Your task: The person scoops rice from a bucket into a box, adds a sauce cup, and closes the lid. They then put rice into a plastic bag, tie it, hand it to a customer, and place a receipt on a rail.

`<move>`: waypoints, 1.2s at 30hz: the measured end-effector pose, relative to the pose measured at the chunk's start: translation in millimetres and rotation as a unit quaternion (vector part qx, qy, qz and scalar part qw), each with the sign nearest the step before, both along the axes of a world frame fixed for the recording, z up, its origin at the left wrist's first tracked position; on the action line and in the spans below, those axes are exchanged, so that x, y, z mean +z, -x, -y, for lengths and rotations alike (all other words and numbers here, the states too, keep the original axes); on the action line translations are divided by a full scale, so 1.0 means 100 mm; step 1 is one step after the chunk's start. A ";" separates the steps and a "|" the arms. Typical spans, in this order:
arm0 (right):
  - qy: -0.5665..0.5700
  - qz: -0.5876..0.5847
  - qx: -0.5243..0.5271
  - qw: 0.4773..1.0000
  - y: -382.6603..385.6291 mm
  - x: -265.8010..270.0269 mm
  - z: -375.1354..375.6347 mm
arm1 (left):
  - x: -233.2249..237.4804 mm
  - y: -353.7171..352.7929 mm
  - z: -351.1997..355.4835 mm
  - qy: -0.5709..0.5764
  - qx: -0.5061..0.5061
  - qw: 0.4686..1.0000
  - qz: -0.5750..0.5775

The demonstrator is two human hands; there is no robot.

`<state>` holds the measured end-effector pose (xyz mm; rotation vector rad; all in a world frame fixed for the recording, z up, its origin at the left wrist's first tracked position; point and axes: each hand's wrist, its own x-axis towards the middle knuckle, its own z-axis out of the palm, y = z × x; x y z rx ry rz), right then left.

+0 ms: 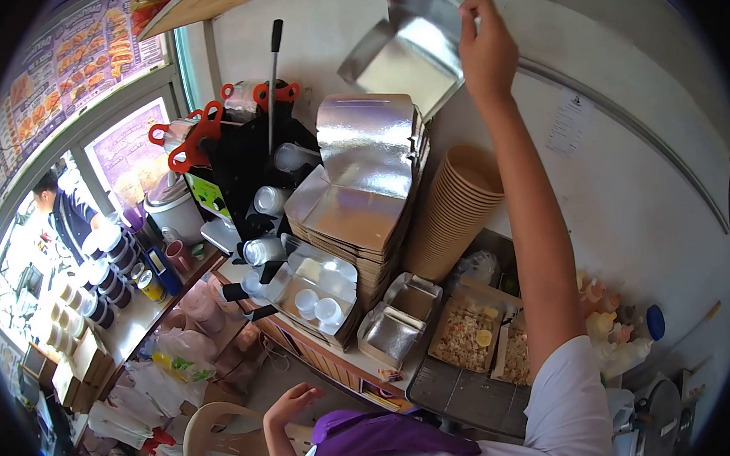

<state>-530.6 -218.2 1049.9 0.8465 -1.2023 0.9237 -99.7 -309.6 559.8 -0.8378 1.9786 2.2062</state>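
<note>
The reference point is the tall stack of brown cardboard boxes with silver foil lining (pixel 362 207); its uppermost box stands open, lid raised. The right hand (pixel 489 48) is raised above the stack, to its right. Its fingers are bent over the edge of an open, silver-lined rectangular box (pixel 410 70), pinching that edge. The held box is tilted, its lining facing the viewer, above the stack and slightly to its right.

The left hand (pixel 292 403) is positioned in the air in front of the stack, on the person's side, well apart from it. Its fingers are slightly bent and loosely extended.

A leaning column of nested brown paper cups (pixel 455 211) is located just to the right of the stack. At the stack's front left, an open foil-lined carton (pixel 338 272) contains two small round whitish plastic cups (pixel 318 306). Directly in front of the stack is another open, small silver-lined box (pixel 390 336). Pale grainy food (pixel 455 337) with a yellow citrus slice (pixel 484 337) lies to the stack's front right.
</note>
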 end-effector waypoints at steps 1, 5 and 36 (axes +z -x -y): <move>0.018 -0.026 0.014 0.999 -0.14 0.05 -0.18 | 0.12 0.03 0.03 -0.006 -0.058 0.998 -0.036; 0.075 -0.122 0.047 0.988 -0.88 0.01 -0.96 | 0.81 0.29 -0.01 -0.047 -0.219 0.953 -0.202; 0.355 0.702 -0.604 0.126 -7.19 -6.48 -4.85 | -2.04 0.87 -2.59 -0.027 -0.507 0.844 0.175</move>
